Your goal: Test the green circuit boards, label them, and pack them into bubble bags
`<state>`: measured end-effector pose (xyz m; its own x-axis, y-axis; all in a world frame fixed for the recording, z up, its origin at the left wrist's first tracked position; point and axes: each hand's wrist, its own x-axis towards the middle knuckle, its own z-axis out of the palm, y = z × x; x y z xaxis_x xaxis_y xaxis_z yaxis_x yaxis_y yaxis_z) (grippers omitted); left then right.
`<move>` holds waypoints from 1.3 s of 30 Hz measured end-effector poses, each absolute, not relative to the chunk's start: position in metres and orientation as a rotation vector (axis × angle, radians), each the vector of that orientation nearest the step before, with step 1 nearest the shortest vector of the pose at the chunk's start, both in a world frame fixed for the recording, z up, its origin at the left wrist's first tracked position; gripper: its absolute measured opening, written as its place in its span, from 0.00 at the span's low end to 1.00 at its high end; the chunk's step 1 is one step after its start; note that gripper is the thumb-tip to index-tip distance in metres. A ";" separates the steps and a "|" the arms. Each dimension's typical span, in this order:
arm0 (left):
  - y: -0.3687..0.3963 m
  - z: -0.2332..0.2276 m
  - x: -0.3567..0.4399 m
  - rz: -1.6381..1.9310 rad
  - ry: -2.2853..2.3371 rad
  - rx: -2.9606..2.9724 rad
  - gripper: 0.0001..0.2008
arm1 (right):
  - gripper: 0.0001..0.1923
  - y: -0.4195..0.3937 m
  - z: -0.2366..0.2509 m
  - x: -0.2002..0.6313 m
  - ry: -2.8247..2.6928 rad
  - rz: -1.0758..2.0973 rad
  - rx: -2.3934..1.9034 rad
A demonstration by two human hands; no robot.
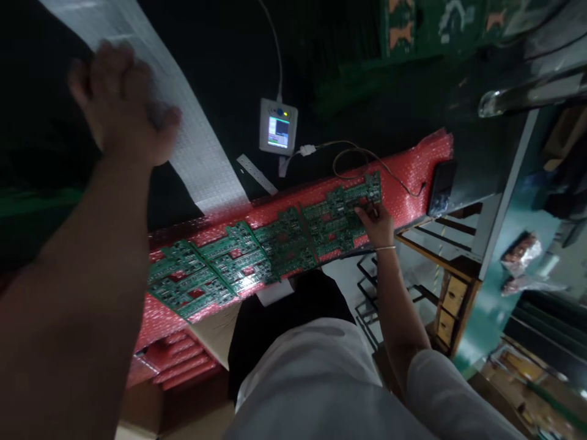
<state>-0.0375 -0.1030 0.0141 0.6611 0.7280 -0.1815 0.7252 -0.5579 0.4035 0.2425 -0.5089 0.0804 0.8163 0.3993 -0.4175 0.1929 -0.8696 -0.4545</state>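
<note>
A long green circuit-board panel [287, 260] is laid on red bubble wrap [403, 177]; its right end is met by the right hand [381, 229], fingertips drawn together — on what cannot be told. The left hand [120, 101] is spread open over a whitish plastic strip [202, 159]. Components are best left unpressed. No writing can be read on the square white-cased display [277, 128].

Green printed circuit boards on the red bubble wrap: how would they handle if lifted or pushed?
Likely stiff: the green printed circuit boards lie flat, with mostly straight long edges. Probably fragile: small components crowd their faces, and red shows through openings in them. A push might make them wobble slightly, as the red bubble wrap beneath looks cushioned.
</note>
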 end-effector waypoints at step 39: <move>-0.081 0.026 -0.063 0.567 1.319 2.183 0.17 | 0.14 -0.284 0.081 0.078 -2.032 0.903 -1.815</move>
